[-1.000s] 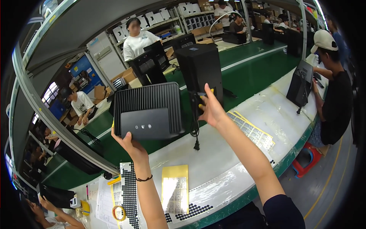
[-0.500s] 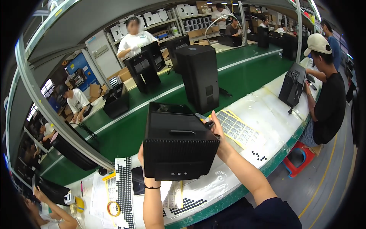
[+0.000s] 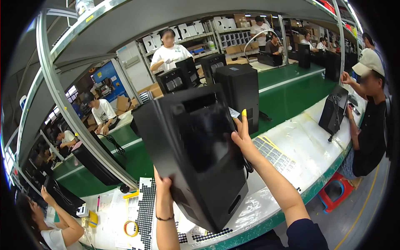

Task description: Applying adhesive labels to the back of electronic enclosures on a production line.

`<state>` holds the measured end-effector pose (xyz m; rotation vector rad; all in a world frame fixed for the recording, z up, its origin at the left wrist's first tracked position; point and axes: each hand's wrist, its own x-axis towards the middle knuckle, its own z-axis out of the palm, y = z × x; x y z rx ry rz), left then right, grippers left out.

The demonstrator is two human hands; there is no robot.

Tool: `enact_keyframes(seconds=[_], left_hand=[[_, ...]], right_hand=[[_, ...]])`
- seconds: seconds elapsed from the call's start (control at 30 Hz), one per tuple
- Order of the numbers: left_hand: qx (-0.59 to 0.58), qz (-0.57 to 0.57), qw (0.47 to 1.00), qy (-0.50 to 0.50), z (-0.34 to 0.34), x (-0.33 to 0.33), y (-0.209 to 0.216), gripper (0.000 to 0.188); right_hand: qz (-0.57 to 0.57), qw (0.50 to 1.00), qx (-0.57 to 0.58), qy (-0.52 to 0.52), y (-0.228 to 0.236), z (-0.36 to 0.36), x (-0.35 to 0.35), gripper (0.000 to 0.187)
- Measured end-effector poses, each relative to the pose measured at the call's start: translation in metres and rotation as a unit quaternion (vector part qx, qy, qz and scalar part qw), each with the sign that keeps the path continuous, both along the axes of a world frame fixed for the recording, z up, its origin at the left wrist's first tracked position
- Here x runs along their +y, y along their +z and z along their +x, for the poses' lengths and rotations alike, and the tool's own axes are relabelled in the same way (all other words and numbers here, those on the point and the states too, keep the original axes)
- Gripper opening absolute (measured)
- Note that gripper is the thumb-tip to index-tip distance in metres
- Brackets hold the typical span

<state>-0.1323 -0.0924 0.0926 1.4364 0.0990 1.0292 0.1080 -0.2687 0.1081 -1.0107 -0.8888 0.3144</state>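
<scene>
I hold a large black box-shaped appliance (image 3: 166,137) tilted in the air over the bench. A glossy dark recessed window (image 3: 206,137) fills much of the side turned to me, and an oblong slot sits near its lower end. My left hand (image 3: 163,189) grips the left side low down, thumb showing and a dark band on the wrist. On the far right edge is my right hand (image 3: 245,139), its fingers partly behind the casing and a yellow cover on one fingertip. A small pale label (image 3: 234,112) shows by those fingertips. A black cable (image 3: 248,164) hangs below that hand.
Sticker sheets (image 3: 275,154), black round pads (image 3: 146,212) and a yellow tape roll (image 3: 131,228) lie on the white bench. Beyond runs a green conveyor (image 3: 287,96) carrying black units (image 3: 239,83). A metal post (image 3: 83,116) stands left; a co-worker (image 3: 371,112) sits right.
The appliance has been turned: its ribbed end faced me, and now its windowed side does. My left hand shows more at its side. The co-worker at right has raised a hand.
</scene>
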Motion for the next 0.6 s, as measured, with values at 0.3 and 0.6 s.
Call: enact_keyframes(seconds=[0.3, 0.6], left_hand=[[-0.129, 0.206, 0.968, 0.061, -0.004, -0.059, -0.044, 0.119], [0.262, 0.480, 0.822, 0.158, -0.011, -0.114, -0.055, 0.057]], right_hand=[[0.099, 0.995, 0.007, 0.031, 0.031, 0.005, 0.012, 0.096], [0.185, 0.977, -0.072, 0.078, 0.067, 0.014, 0.023, 0.094]])
